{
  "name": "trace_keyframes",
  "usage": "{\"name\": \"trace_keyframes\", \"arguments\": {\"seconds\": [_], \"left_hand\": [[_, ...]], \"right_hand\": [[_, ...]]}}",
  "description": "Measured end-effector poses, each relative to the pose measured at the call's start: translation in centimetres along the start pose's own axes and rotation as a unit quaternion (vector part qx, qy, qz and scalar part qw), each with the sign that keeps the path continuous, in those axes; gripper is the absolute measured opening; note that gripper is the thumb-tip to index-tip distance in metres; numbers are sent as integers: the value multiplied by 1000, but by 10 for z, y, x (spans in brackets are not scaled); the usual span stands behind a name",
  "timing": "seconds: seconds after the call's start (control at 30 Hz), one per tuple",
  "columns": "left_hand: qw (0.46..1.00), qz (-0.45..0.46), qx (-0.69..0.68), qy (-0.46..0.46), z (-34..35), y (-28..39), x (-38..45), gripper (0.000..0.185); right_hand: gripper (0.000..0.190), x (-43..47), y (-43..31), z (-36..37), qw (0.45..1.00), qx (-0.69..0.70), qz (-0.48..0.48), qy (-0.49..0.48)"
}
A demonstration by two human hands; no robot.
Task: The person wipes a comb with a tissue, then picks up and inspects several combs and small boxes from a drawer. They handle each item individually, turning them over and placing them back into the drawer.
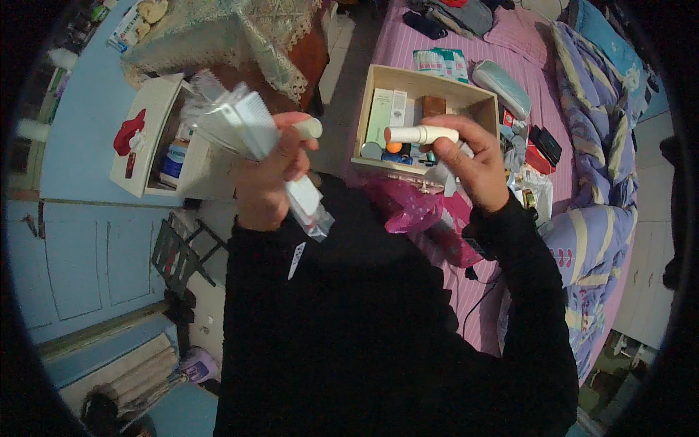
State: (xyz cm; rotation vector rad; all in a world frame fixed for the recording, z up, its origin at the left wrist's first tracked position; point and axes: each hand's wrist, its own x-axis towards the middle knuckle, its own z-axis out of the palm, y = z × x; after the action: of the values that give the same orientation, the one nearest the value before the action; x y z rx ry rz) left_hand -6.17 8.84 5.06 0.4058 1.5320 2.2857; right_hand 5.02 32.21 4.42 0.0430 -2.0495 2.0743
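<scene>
My left hand (267, 180) grips a white comb (251, 117) in clear plastic wrapping, along with a small white cap (309, 128). The packet's lower end (307, 202) sticks out below the fist; blur hides its details. In my right hand (475, 164) is an uncapped white lipstick tube (420, 134), held level, its reddish tip towards the left hand. A white scrap like paper or tissue (449, 179) hangs under the right fingers. Behind that hand, a pale wooden drawer (426, 76) on the bed holds a green box (379, 116), a brown box (434, 105) and other small items.
Pink plastic bags (409, 205) lie before the drawer. A glasses-type case (501, 87), packets (439, 63) and a quilt (590, 235) cover parts of the pink striped bed (393, 33). At left, an open white box (147, 131) sits on a blue surface (87, 120). A folding stool (183, 251) stands below.
</scene>
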Motion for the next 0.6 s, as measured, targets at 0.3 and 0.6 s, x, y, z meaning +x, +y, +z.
{"name": "trace_keyframes", "arguments": {"seconds": [0.3, 0.6], "left_hand": [[997, -57, -49, -36, 19, -16, -3, 30], [994, -72, -40, -76, 31, -15, -7, 31]], "right_hand": [[37, 3, 30, 9, 950, 285, 120, -42], [46, 0, 58, 9, 881, 439, 125, -125]]}}
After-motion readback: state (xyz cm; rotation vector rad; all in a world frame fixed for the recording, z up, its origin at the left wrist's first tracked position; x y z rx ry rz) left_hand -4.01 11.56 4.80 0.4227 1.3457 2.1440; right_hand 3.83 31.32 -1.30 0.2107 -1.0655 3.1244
